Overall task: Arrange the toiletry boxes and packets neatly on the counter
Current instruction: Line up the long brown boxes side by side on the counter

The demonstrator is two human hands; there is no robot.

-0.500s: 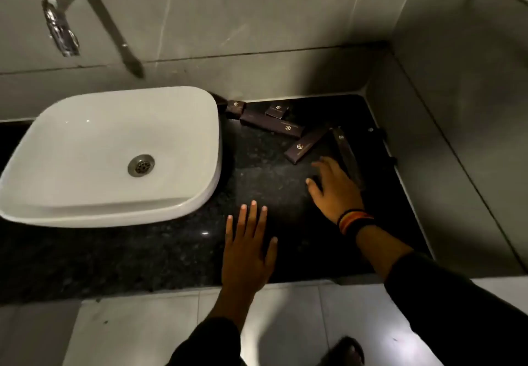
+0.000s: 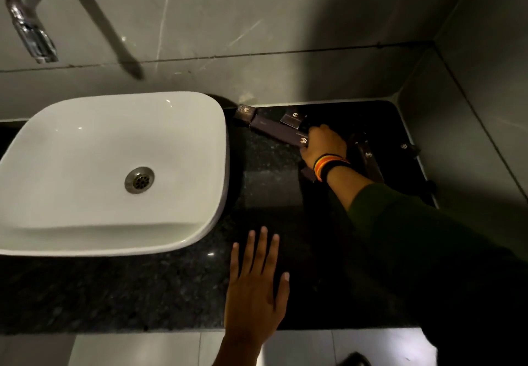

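My right hand (image 2: 324, 144) rests over the long dark box (image 2: 275, 130) at the counter's (image 2: 171, 288) back — fingers hidden, grip unclear. Left hand (image 2: 254, 291) flat, fingers spread. White basin (image 2: 108, 171) — only its drain inside.

Dim bathroom w/ grey tiled walls (image 2: 257, 16), black granite counter (image 2: 114, 294), white basin (image 2: 71, 222) & chrome tap (image 2: 28, 31)

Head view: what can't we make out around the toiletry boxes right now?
- Long box: right end covered by the right hand; the grip can't be judged.
- Box under the wrist: only a corner shows.
- Dark boxes by the right wall: lost in shadow, outlines unclear.
- Box logos: too small to read.
- Left hand: open, flat on the counter, holding nothing.
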